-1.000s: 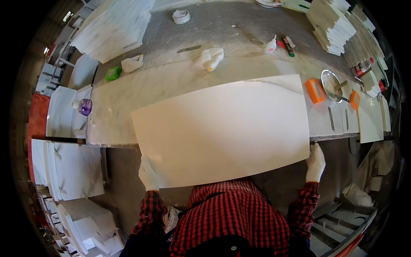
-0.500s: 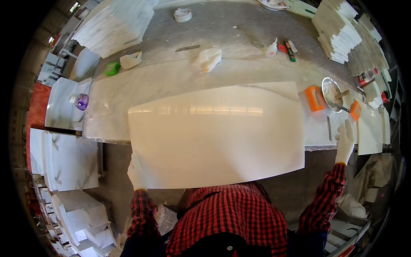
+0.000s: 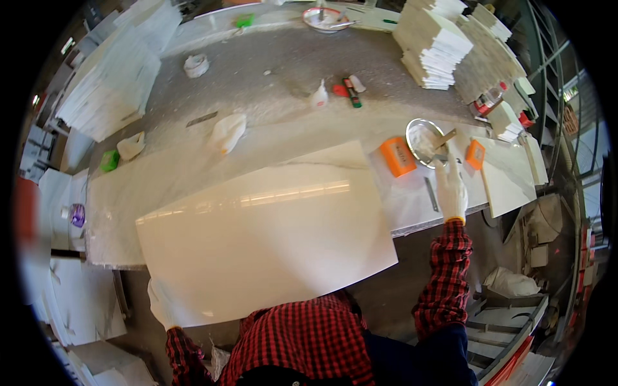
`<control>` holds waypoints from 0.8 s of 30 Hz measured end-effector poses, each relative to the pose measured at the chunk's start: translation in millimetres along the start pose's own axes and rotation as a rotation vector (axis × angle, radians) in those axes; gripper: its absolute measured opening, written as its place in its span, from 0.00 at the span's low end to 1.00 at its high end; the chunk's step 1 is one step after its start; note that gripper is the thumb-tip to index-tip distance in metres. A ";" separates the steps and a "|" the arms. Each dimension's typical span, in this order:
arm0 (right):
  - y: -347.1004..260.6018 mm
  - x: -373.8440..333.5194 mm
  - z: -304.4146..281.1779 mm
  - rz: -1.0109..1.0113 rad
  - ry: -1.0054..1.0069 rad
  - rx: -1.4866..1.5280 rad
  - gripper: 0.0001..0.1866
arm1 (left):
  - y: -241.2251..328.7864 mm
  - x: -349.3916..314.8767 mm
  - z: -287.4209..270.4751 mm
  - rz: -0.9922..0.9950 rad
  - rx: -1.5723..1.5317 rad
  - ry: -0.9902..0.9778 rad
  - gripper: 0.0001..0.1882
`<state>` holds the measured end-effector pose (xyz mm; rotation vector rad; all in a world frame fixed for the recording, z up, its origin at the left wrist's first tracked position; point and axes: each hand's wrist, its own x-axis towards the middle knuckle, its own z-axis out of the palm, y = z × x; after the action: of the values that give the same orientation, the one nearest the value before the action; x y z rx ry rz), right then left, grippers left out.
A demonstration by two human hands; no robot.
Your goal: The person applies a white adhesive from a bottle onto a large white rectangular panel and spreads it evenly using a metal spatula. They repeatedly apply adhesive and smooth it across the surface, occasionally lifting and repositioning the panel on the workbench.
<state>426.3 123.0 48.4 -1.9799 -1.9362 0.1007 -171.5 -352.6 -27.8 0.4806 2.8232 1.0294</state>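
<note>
A large polished white stone slab [image 3: 270, 238] lies on the bench and overhangs its front edge. My left hand [image 3: 162, 303], in a white glove, holds the slab's near left edge; its fingertips are partly hidden there. To the right, my gloved right hand [image 3: 452, 196] reaches over the bench front, fingers stretched out and apart at the near rim of a metal bowl [image 3: 412, 128]. Pale paste fills part of the bowl, and a wooden stick [image 3: 445, 137] leans in it. A spatula [image 3: 441, 156] crosses the rim beside my fingertips, its handle partly covered by them.
Orange boxes [image 3: 397, 157] [image 3: 475, 154] flank the bowl. A flat metal strip [image 3: 431, 194] lies near the edge. Behind the slab are a crumpled white cloth [image 3: 230, 132], a small white bottle [image 3: 319, 94] and a green-and-black knife [image 3: 351, 93]. Stacked stone tiles [image 3: 112, 90] [image 3: 434, 48] stand at both sides.
My right hand has moved from right of the bowl, beside the bench edge, to the bowl's rim at the spatula. The view has swung right; my left hand stays at the slab's edge.
</note>
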 end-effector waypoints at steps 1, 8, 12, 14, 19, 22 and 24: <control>-23.0 -3.3 -8.8 0.055 -0.027 0.074 0.28 | 1.7 -0.1 -3.9 -0.004 0.044 0.027 0.31; -46.7 2.2 -5.3 0.086 -0.008 0.315 0.26 | 4.8 24.8 11.5 0.062 0.289 0.110 0.34; -34.8 15.1 7.9 0.105 0.099 0.285 0.16 | 12.1 26.5 20.0 0.027 0.284 0.120 0.34; -27.5 18.8 2.4 0.172 0.104 0.367 0.15 | 33.1 20.2 20.1 -0.083 0.182 0.097 0.34; -7.1 34.6 12.5 0.234 0.172 0.643 0.16 | 11.3 30.1 20.3 -0.102 0.202 0.129 0.35; -0.1 53.8 27.0 0.171 0.230 0.611 0.17 | 16.7 28.3 22.6 -0.121 0.203 0.137 0.36; -11.6 57.7 22.5 0.239 0.165 0.642 0.17 | 16.6 28.4 21.3 -0.131 0.207 0.137 0.36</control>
<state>411.6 184.0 42.8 -1.6960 -1.3291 0.5311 -189.9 -318.4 -33.1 0.2451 3.0519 0.7784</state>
